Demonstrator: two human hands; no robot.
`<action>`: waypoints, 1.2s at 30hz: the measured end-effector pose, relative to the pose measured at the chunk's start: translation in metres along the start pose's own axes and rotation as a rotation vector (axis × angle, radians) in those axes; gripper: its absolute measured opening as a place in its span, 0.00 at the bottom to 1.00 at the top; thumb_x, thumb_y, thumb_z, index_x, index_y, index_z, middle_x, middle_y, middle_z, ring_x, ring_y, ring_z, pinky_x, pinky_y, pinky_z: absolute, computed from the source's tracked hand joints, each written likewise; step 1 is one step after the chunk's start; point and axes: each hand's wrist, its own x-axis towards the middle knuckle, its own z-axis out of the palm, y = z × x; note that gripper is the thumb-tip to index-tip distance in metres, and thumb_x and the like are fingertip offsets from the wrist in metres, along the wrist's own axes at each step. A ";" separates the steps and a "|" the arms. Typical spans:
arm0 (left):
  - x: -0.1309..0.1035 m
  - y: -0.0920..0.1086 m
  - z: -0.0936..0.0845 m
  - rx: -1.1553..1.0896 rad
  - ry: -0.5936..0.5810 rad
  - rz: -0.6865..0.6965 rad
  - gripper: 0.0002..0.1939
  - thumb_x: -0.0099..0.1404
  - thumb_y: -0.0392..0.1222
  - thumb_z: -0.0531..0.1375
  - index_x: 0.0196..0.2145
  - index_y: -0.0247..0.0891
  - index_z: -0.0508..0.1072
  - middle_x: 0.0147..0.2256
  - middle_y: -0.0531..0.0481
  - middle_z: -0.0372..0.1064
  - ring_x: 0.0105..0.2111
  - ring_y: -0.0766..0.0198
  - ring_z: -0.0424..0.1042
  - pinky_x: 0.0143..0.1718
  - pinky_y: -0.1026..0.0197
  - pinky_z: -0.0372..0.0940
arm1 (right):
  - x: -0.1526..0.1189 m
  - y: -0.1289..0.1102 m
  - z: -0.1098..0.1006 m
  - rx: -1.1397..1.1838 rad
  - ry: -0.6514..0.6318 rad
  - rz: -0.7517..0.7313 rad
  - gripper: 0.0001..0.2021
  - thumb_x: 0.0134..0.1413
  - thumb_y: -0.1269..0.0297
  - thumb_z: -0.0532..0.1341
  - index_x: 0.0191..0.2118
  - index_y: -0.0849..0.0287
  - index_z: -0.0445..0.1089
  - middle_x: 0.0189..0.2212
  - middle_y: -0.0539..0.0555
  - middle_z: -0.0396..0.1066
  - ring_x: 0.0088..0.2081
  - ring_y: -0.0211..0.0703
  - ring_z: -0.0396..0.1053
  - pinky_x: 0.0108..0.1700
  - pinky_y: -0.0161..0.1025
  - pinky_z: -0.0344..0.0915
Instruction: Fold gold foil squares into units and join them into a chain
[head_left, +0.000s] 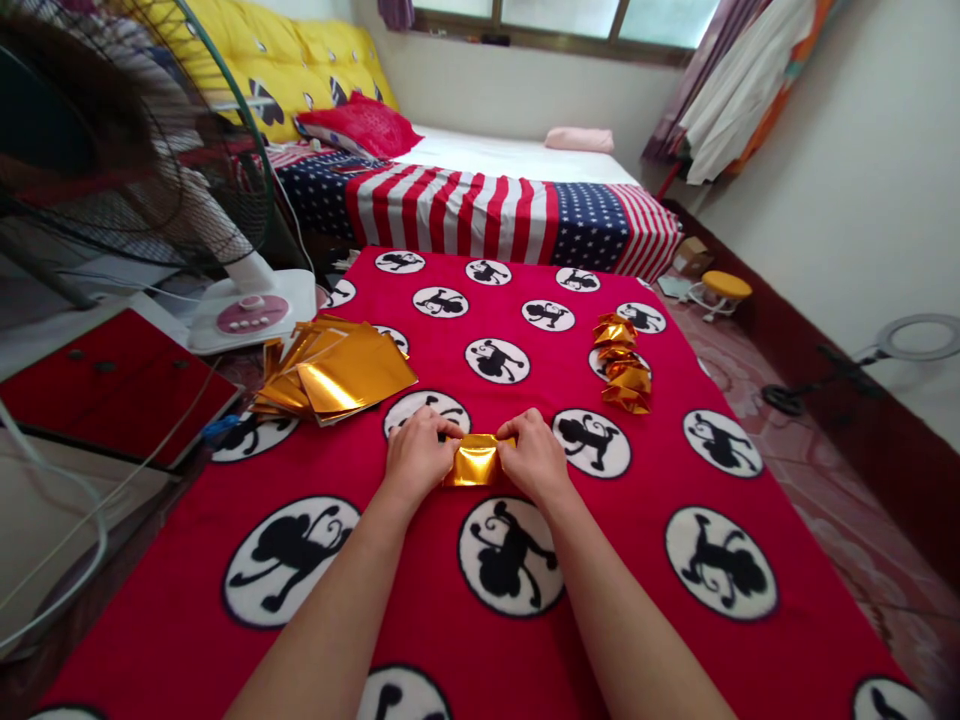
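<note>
A small piece of shiny gold foil paper [476, 462], folded into a narrow rectangle, lies flat on the red cloth in front of me. My left hand [421, 452] pinches its left end, and my right hand [535, 455] pinches its right end. The fingertips of both hands hide the two ends of the paper. Left of my hands is a loose, fanned pile of flat gold foil sheets [356, 372]. Over on the right, several folded gold paper pieces [627, 380] sit in a row.
The red cloth [630, 560] has black monkey figures in white circles. At the left stands an electric fan [251, 310] beside a dark red panel [112, 385]. Behind is a bed [465, 210] with a flag-patterned cover. A yellow stool [726, 285] stands on the floor at right.
</note>
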 end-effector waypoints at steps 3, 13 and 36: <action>0.001 -0.003 -0.001 -0.022 -0.031 0.007 0.11 0.60 0.38 0.59 0.36 0.48 0.80 0.43 0.50 0.72 0.46 0.56 0.71 0.49 0.55 0.63 | 0.001 0.007 0.000 0.055 -0.010 -0.021 0.10 0.51 0.73 0.58 0.35 0.54 0.75 0.40 0.51 0.68 0.43 0.41 0.69 0.41 0.36 0.61; 0.003 -0.004 -0.004 -0.076 -0.051 0.007 0.18 0.59 0.32 0.53 0.36 0.48 0.81 0.43 0.52 0.73 0.45 0.59 0.71 0.45 0.60 0.65 | 0.003 0.006 -0.002 0.090 -0.014 0.005 0.12 0.54 0.71 0.55 0.32 0.53 0.76 0.39 0.51 0.68 0.42 0.41 0.69 0.41 0.36 0.61; 0.002 -0.012 -0.004 -0.054 0.023 0.090 0.06 0.58 0.44 0.64 0.33 0.42 0.75 0.40 0.50 0.72 0.40 0.60 0.70 0.37 0.61 0.62 | -0.006 0.015 0.010 0.144 0.192 -0.084 0.10 0.58 0.72 0.52 0.40 0.56 0.70 0.39 0.51 0.71 0.42 0.41 0.68 0.42 0.36 0.59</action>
